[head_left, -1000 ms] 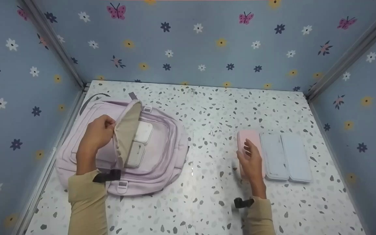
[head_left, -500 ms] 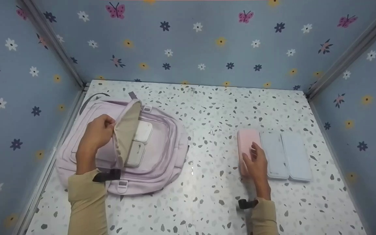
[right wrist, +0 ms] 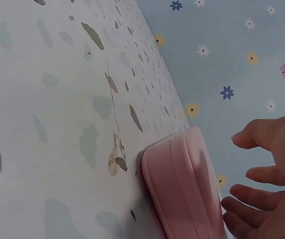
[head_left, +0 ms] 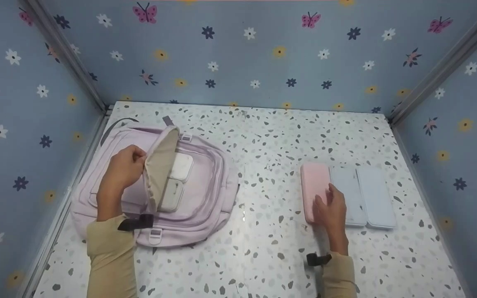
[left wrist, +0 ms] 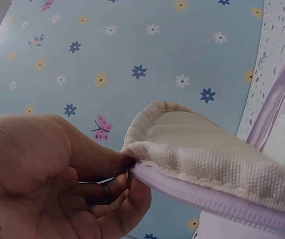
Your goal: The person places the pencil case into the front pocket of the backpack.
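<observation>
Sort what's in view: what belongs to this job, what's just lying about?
Likely job: lilac backpack; its flap, pinched by the left hand; pink case, nearest the right hand.

Apparently lying about: greyish case; pale blue case; small white case; small beige case.

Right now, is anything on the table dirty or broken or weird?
Maybe one thing: in the right wrist view, a brownish smudge marks the white tabletop near the pink case. It looks odd beside the grey-green flecks. I can't tell whether it's dirt or damage.
</observation>
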Demonstrator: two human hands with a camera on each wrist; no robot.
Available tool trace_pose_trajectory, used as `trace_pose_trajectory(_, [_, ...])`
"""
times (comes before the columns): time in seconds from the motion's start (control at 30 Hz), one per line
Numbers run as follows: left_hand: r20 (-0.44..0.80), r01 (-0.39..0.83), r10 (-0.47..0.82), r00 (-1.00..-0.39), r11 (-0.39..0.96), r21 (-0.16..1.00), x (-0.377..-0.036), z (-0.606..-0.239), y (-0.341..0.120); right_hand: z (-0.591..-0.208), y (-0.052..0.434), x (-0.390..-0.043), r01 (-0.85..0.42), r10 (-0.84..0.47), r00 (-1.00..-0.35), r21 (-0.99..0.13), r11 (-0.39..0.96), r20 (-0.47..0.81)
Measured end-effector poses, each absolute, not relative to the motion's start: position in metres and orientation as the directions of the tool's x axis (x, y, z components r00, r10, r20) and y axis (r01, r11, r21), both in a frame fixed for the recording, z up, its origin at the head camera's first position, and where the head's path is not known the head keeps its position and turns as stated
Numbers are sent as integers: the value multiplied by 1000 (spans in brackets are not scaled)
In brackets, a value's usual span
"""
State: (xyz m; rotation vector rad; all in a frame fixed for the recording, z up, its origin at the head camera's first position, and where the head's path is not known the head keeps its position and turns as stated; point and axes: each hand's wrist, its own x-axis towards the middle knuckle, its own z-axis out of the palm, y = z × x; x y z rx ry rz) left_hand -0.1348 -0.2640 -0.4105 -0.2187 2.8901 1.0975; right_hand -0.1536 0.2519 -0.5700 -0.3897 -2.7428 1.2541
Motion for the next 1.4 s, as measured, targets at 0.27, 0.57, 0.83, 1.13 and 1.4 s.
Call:
trace_pose_trajectory(0.27, [-105,-161,-123,-987,739,654,-135,-410,-264,-567,251,-153,301,326,-939,-721,624,-110])
trace_pose_trajectory(0.57, [-104,-161,-122,-987,743,650,-135,-410,-264,-570,244,-149,319,341,-933,-715,622,-120])
trace_pose_trajectory(0.83, [-101,-152,-113,-988,742,653,-136,-411,-264,-574,236,-140,319,307,-942,-638,701,-134])
trace_pose_trajectory(1.13, [-102,-156,-118,-988,738,656,-137,-411,-263,-573,224,-132,320,283,-947,-545,775,-154])
trace_pose_trajectory(1.4, [-111,-170,-129,-985,734,658,-137,-411,-263,-572,220,-125,353,285,-935,-501,790,-210])
